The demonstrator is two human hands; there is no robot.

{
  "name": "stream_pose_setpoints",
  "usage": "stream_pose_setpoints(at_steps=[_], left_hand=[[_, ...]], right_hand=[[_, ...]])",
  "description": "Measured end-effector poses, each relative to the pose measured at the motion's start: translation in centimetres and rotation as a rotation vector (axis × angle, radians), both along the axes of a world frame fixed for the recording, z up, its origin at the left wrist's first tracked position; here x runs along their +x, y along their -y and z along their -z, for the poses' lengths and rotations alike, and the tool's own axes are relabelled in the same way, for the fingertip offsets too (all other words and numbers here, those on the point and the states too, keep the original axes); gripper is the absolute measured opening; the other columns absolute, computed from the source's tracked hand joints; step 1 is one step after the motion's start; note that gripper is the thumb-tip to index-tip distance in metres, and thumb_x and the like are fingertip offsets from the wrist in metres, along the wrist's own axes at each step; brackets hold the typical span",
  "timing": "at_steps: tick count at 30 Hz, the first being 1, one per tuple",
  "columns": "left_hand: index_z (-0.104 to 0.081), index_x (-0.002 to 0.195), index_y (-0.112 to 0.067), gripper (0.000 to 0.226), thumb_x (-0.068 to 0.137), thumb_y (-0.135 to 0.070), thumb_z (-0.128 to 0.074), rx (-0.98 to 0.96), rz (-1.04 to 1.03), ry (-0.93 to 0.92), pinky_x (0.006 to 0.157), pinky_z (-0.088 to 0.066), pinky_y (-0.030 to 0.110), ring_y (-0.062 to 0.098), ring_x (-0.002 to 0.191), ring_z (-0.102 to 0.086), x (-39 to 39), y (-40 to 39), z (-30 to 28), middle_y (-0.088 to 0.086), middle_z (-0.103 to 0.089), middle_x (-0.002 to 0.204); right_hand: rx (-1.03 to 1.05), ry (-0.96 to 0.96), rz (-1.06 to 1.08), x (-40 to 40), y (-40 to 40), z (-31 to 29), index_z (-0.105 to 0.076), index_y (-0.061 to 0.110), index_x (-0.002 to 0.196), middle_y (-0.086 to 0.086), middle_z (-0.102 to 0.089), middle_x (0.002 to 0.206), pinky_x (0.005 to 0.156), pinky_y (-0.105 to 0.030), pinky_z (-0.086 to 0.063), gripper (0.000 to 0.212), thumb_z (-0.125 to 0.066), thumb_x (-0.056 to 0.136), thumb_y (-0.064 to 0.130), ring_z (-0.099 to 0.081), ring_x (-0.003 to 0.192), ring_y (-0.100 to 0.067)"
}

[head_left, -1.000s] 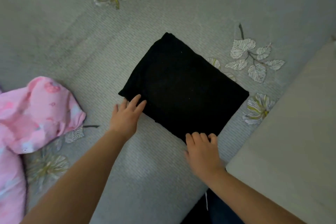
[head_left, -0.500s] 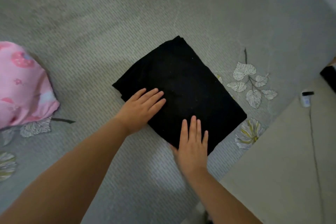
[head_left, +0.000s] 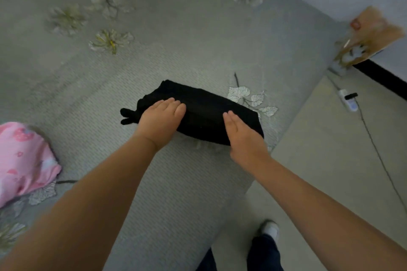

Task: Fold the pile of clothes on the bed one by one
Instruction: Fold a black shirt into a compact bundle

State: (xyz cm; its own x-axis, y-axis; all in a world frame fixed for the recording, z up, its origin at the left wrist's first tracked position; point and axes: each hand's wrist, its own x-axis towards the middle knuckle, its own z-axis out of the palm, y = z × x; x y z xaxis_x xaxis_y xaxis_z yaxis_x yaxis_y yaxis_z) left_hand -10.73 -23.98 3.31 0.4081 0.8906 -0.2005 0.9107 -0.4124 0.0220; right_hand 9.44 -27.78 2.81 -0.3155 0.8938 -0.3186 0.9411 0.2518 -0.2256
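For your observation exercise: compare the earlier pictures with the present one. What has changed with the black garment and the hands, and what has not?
The black garment was folded over once more, from a broad rectangle into a narrow strip. The left hand and right hand, earlier at its near edge, now press flat on top of it. The garment stays on the bed; the pink clothes lie untouched at the left.

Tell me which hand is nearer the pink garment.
Left. The left hand presses the black garment's left end, on the side toward the pink garment; the right hand presses its far right end.

White power strip point(head_left: 348, 101) with cable on floor, blurred, perhaps cardboard, box point(head_left: 370, 35)
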Motion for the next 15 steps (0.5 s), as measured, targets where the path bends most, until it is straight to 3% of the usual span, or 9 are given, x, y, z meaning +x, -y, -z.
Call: stream_pose_setpoints(at_steps=[6,15], left_hand=[[0.001,0.146,-0.008,0.062,0.095,-0.012,-0.034,0.275,0.111,-0.122,0.113,0.006,0.031,0.02,0.143,-0.005,13.2,-4.8,-10.7,0.007,-0.008,0.155],[0.0,0.146,-0.006,0.06,0.095,-0.008,-0.032,0.535,0.224,0.016,0.113,0.004,0.03,0.019,0.143,-0.005,39.4,-10.5,-27.9,0.008,-0.008,0.155]], right_hand=[[0.179,-0.024,0.132,12.8,-4.3,-10.5,-0.003,0.006,0.146,-0.012,-0.008,0.154,0.109,-0.027,-0.018,0.075,-0.048,0.087,0.0,-0.017,0.14,-0.02],[0.56,0.099,0.291,37.9,-8.0,-27.9,-0.002,0.002,0.145,-0.017,-0.002,0.154,0.114,-0.031,-0.005,0.07,-0.043,0.089,-0.002,-0.002,0.143,-0.026]])
